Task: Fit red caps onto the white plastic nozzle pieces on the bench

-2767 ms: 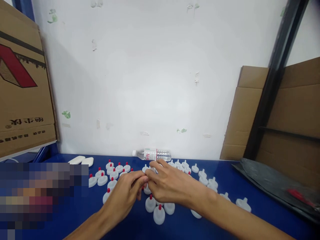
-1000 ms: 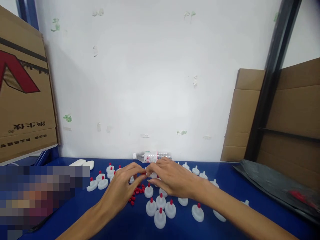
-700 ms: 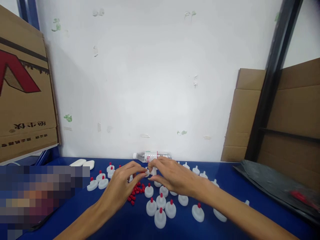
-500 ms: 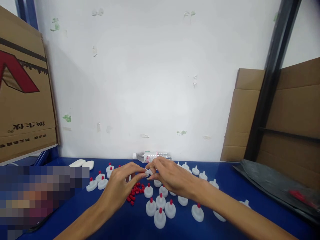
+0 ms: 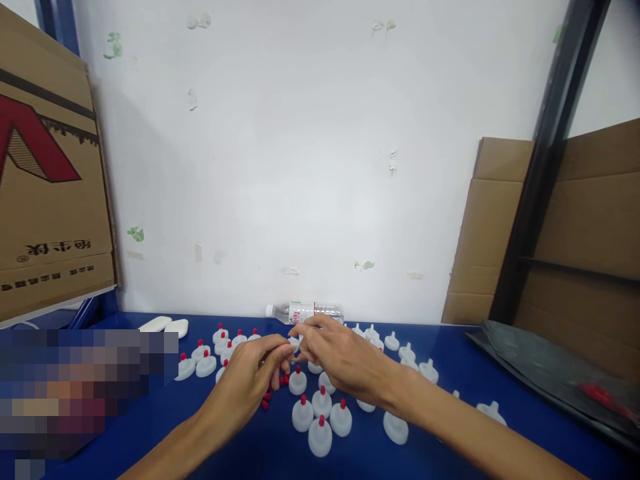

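Observation:
My left hand (image 5: 260,367) is closed, thumb and fingertips pinched together above a pile of small red tips (image 5: 284,380); whatever it pinches is hidden. Facing it, my right hand (image 5: 337,353) has its fingers curled inward, and I cannot make out what they hold. A white translucent cap (image 5: 294,344) shows between the two hands; whether fingers touch it is unclear. Below them stand several white caps with red tips (image 5: 320,437) on the blue table. More white caps without red tips (image 5: 429,371) stand around and behind my right forearm.
A clear plastic bottle (image 5: 305,313) lies against the white wall. More red-tipped caps (image 5: 205,364) stand at left, near two white oval pieces (image 5: 176,328). A grey plastic bag (image 5: 540,367) lies at right. Cardboard boxes (image 5: 50,200) flank the table (image 5: 240,447).
My left fingers have drawn together and curled downward over the red tips. The small white thing seen at their tips is no longer plain there. My right fingers have shifted slightly.

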A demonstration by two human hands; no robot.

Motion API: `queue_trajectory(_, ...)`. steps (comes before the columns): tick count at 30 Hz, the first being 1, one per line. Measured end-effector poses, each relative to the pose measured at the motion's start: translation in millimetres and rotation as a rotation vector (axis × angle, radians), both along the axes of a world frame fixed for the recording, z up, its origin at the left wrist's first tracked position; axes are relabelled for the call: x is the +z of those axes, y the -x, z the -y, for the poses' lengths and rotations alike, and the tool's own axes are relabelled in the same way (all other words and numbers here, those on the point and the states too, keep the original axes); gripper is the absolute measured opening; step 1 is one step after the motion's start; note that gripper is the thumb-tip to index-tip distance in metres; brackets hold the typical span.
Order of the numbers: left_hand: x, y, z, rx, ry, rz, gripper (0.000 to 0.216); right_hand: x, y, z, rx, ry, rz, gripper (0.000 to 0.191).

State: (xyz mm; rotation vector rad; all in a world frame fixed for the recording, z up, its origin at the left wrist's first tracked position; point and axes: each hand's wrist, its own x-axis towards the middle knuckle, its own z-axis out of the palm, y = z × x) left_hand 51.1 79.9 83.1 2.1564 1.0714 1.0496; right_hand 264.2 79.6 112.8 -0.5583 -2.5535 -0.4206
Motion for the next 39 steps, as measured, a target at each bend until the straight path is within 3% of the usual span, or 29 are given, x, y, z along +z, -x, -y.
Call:
queue_trajectory(2,-1.2,-0.6,2.1,-0.052,0.046,0.047,0.045,3.0,1.4,3.2,0.018,-0.126,0.041,0.031)
queue_trajectory(5,-2.0,1.4,2.0,-0.077,0.082,0.045,0.046,7.8,3.7,6.7,0.011,-0.166,0.080,0.031)
queue_trajectory(8,0.0,6.3,-3.0,-0.033,-0.027,-0.078,0.043,9.9,4.9,6.1,-0.034,-0.109,0.141,0.029)
queue_trajectory(12,3.6,14.9,-13.9,0.078,-0.257,-0.337,0.036,5.9,0.8,-2.0,-0.183,-0.002,0.240,0.043)
queue_trajectory(16,-2.2,20.7,-20.8,0.122,-0.308,-0.521,0.028,-2.5,-13.4,-18.4,-0.303,0.056,0.185,0.030)
queue_trajectory(18,-7.3,21.2,-21.3,0.101,-0.307,-0.577,0.026,-5.8,-22.2,-26.9,-0.330,0.090,0.160,0.025)
queue_trajectory(27,-15.1,20.1,-21.2,0.102,-0.229,-0.640,0.017,-4.2,-36.4,-36.6,-0.262,0.244,0.232,0.044)
queue_trajectory(39,-15.6,19.7,-24.3,0.091,-0.151,-0.656,0.014,-6.9,-33.1,-35.4,-0.286,0.278,0.235,0.047)
